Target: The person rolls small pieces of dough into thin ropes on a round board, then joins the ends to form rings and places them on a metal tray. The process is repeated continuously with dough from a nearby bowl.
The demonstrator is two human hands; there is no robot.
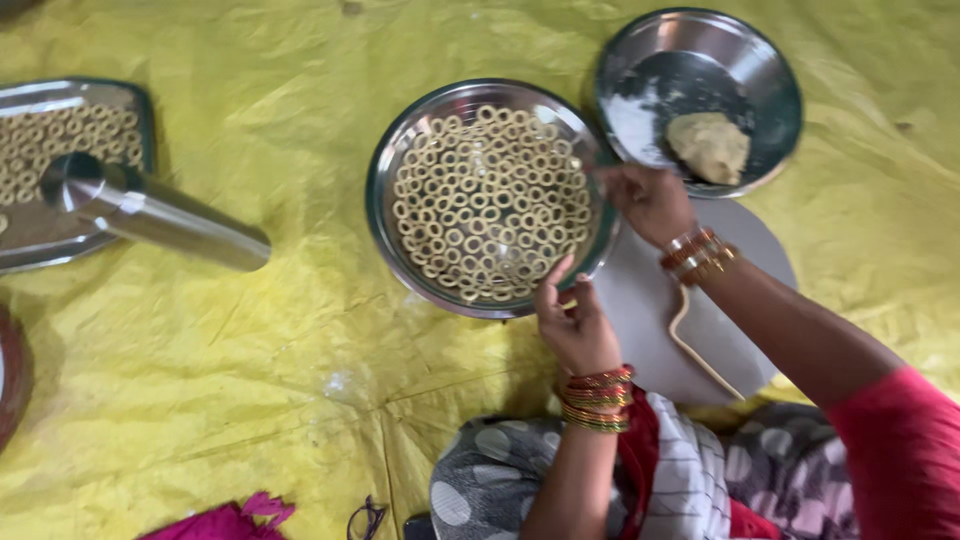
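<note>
While packed with small dough rings, steel plate [392, 215] on yellow sheet [250, 340], gripped at near rim by left hand [577, 325], at far rim by right hand [648, 200]; behind, bowl [770, 70] with dough lump [710, 146]; beside, round board [640, 300].

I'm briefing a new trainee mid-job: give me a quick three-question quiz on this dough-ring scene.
1. True or false: the round steel plate in the middle holds many small dough rings.
2. What lies in the steel bowl at top right? A) a lump of dough B) a spoon C) water
3. Fill in: a thin rope of dough lies on the grey round ____.

Key:
1. True; the left hand and right hand both reach to its rim.
2. A, the dough lump.
3. board.
</note>
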